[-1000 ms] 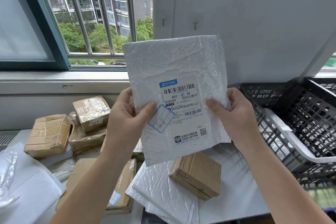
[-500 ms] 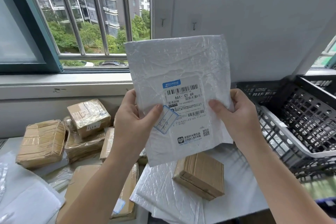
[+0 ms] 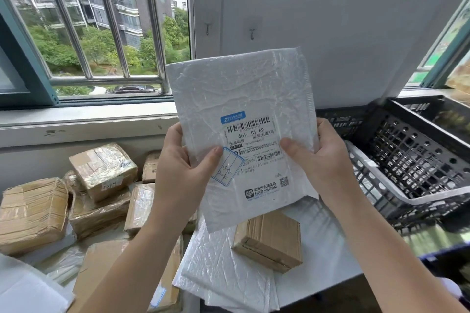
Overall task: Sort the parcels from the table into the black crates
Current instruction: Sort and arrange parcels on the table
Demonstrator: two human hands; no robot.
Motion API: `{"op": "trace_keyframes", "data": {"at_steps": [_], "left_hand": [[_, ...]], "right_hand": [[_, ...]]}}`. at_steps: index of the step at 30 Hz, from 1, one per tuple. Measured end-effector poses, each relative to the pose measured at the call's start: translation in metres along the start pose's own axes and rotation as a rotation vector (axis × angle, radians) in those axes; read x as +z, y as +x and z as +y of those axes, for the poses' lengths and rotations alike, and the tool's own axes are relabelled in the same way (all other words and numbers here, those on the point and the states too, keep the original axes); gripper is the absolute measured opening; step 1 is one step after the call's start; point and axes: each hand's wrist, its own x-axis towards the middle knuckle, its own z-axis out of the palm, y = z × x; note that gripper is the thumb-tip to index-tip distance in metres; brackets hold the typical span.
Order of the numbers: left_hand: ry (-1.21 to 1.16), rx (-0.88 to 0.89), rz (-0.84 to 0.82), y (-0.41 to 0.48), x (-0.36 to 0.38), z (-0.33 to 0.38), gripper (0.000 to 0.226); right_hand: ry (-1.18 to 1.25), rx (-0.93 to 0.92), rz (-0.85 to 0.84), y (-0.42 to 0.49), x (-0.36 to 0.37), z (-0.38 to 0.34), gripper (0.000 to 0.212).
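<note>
You've got the white bubble mailer (image 3: 241,99) held upright, its label (image 3: 251,145) facing you, just left of the near black crate (image 3: 407,160) and higher than its rim. L hand (image 3: 183,168) pinches the mailer's far edge from the crate, thumb on the front over a blue-bordered sticker (image 3: 226,168), fingers behind. R hand (image 3: 323,160) pinches the edge nearest the crate, thumb at the label's side. Both hands are grasping it; neither is free. The step looks like reading the label to pick a crate, so read the big code line first w/o covering it, and slide the L thumb off the sticker if you need the handwriting, which is too small for me to make out. The mailer looks light and floppy, so once you've decided, carry it over the crate's left wall and lay it flat rather than toss it. A white parcel (image 3: 368,175) lies in that crate already. A second crate (image 3: 445,114) seems to sit behind it, but only a corner shows. Left of the crate on the table (image 3: 318,262) wait a small cardboard box (image 3: 269,241), flat white mailers (image 3: 223,274) and, further left, taped brown boxes (image 3: 101,173).
</note>
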Motion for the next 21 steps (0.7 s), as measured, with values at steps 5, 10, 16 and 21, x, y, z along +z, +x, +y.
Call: {"op": "trace_keyframes", "data": {"at_steps": [5,10,16,21], "left_hand": [[0.094,0.04,0.065,0.001,0.036,-0.012,0.069],[0.295,0.074,0.074,0.001,0.099,-0.03,0.093],[0.532,0.046,-0.005,-0.003,0.244,-0.071,0.094],[0.708,-0.012,-0.101,0.014,0.356,-0.096,0.094]], "right_hand": [[-0.115,-0.025,0.048,0.007,-0.033,0.006,0.02],[-0.208,-0.029,0.096,0.022,-0.1,0.024,0.017],[-0.269,-0.053,0.128,0.048,-0.237,0.056,0.013],[-0.384,-0.004,0.094,0.09,-0.354,0.079,0.024]]}}
